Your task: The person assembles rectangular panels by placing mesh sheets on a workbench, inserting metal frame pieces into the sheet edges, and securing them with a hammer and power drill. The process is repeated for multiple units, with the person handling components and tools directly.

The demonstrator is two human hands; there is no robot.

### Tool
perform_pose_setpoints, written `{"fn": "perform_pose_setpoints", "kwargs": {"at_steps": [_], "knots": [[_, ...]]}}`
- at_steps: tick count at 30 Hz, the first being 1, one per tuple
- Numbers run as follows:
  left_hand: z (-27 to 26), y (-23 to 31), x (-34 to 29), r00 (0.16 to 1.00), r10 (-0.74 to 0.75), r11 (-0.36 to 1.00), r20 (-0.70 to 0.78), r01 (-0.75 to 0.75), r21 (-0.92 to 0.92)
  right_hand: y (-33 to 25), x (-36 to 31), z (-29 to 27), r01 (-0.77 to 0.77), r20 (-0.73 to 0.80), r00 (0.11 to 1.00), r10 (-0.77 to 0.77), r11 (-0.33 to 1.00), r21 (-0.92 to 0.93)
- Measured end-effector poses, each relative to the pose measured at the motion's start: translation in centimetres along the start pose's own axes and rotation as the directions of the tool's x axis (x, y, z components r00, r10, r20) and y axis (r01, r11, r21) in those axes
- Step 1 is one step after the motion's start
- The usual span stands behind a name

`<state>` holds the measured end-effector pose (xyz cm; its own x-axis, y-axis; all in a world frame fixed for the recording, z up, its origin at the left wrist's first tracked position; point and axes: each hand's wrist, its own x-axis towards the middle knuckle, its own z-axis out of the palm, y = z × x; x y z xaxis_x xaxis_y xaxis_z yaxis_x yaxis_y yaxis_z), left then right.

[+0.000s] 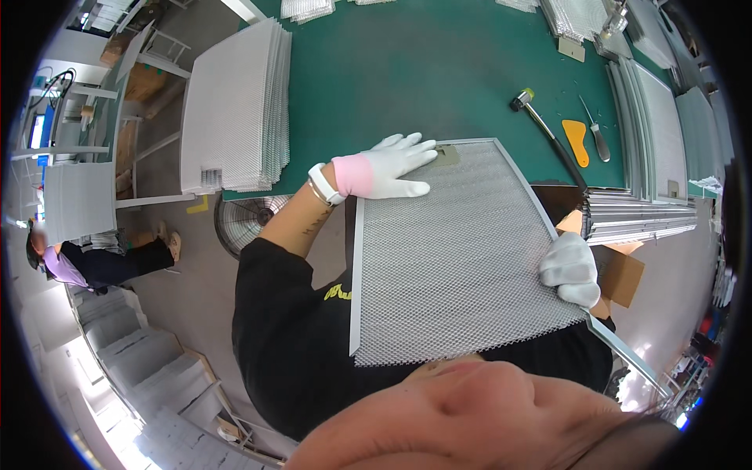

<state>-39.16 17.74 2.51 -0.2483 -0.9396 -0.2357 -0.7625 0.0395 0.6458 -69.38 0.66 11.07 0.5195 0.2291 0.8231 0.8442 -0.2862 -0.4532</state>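
A silvery metal mesh panel (462, 251) lies in front of me, its far end on the green table. Thin metal frame strips edge its left, far and right sides; bare mesh shows along the near side. My left hand (392, 168), in a white glove with a pink cuff, rests flat on the far left corner with fingers spread, beside a small tan plate (446, 156). My right hand (570, 270), also gloved, is closed over the panel's right edge. Below that hand, a metal frame strip (627, 354) sticks out toward the lower right, away from the mesh.
On the green table (392, 70) lie a mallet (548, 133), a yellow-orange flat tool (576, 143) and a screwdriver (598, 137). Mesh panels are stacked left (235, 110) and right (650, 125). A floor fan (244, 223) stands at left; another person (102, 262) is farther left.
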Motion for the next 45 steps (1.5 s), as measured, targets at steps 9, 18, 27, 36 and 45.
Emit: {"fn": "perform_pose_setpoints", "kwargs": {"at_steps": [9, 18, 27, 36, 45], "knots": [[-3.0, 1.3, -3.5, 0.976, 0.168, 0.763, -0.141, -0.219, -0.608, 1.8, 2.0, -2.1, 0.044, -0.019, 0.999, -0.046, 0.993, -0.107], [-6.3, 9.1, -5.4, 0.024, 0.288, 0.830, -0.957, -0.505, 0.237, 6.6, 6.0, -3.1, -0.285, -0.676, 0.724, 0.138, 0.952, -0.110], [-6.0, 7.5, -6.9, 0.306, 0.767, 0.429, -0.564, -0.898, 0.095, 4.9, 4.7, -2.5, -0.053, -0.384, 0.923, 0.003, 0.991, -0.121], [0.0, 2.1, -5.7, 0.909, 0.140, 0.990, -0.392, -0.137, 0.034, 2.8, 0.3, -1.1, 0.127, -0.012, 0.992, -0.127, 0.991, 0.032], [-1.1, 2.0, -6.7, 0.814, 0.206, 0.974, -0.543, -0.222, 0.038, 2.9, 1.5, -2.7, 0.074, -0.007, 0.997, -0.074, 0.995, -0.065]]}}
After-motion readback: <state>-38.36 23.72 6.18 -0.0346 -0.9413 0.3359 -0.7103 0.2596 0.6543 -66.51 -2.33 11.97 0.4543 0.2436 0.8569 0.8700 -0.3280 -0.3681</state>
